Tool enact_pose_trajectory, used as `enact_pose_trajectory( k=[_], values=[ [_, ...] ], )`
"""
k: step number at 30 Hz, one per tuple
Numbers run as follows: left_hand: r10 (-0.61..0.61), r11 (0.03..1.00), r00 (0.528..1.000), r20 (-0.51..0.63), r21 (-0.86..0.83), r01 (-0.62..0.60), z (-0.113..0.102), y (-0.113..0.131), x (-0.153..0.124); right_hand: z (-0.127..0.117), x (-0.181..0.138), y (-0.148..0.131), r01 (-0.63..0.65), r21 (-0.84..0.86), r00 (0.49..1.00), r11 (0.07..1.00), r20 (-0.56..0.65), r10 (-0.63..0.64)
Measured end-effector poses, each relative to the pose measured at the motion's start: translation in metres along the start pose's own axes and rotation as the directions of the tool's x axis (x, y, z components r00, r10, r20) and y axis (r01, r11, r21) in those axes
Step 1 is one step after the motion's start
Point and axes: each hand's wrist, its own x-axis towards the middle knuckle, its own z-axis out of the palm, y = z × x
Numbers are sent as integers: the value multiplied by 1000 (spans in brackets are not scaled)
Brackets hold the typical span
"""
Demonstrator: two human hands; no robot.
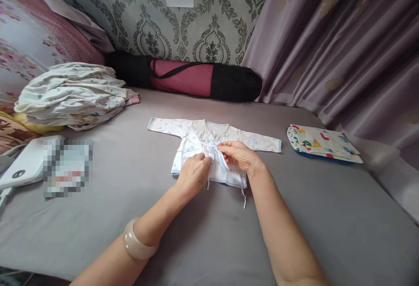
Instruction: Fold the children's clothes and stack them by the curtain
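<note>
The small white fabric jacket (203, 135) lies flat on grey sheeting (131, 163) beneath both hands, sleeves (262, 142) spanning left-right. The right hand (240, 155) pinches its blue-edged flap (222, 161); the left hand (195, 171) pinches mid-front (exact part indistinct).

Lettering — none legible anywhere

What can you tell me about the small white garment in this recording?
The small white garment looks like thin, soft cloth, faintly patterned, with pale blue edging and narrow white ties. It lies spread on the gray sheet, sleeves out sideways, neckline away from the person. The left hand pinches its front; the right hand holds a blue-edged flap.
</note>
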Motion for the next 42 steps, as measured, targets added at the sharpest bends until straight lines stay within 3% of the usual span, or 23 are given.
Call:
enact_pose_trajectory(
  k=[5, 10, 16, 18, 20, 23, 25, 27, 30, 35, 38, 42],
  values=[
    [19, 994, 996, 82, 106, -27, -1, 16, -1, 8, 2, 6, 24, -32, 999, 999, -22, -25],
    [146, 980, 981, 130, 115, -161, -3, 23, -17, 19, 6, 13, 71, -63, 992, 995, -99, -77],
    [408, 910, 900, 154, -149, -387, -23, 17, -42, 34, 13, 27, 130, -182, 967, 975, -193, -165],
    [439, 882, 889, 132, -253, -398, -32, 8, -44, 36, 13, 28, 120, -226, 974, 967, -162, -159],
    [365, 899, 916, 169, -318, -300, -42, -5, -44, 32, 8, 24, 119, -272, 988, 955, -64, -142],
    [35, 972, 977, 210, -233, 15, -55, -36, -44, 15, -9, 6, 128, -387, 992, 913, 33, -125],
    [-171, 974, 975, 141, -127, 189, -58, -59, -44, -1, -23, -8, 111, -478, 992, 871, -5, -129],
    [-265, 951, 945, 190, -112, 289, -55, -80, -44, -17, -35, -17, 90, -540, 987, 837, -67, -149],
    [-282, 925, 898, 337, -153, 348, -46, -96, -41, -34, -46, -16, 13, -601, 987, 799, -118, -105],
    [-280, 911, 882, 379, -183, 369, -40, -90, -35, -50, -58, 19, -125, -703, 986, 700, -167, 9],
    [-259, 916, 908, 329, -215, 339, -42, -82, -34, -55, -69, 45, -33, -772, 990, 634, -111, -83],
    [-296, 893, 907, 300, -250, 374, -39, -77, -33, -51, -79, 69, 81, -884, 955, 461, -63, -289]
  ],
)
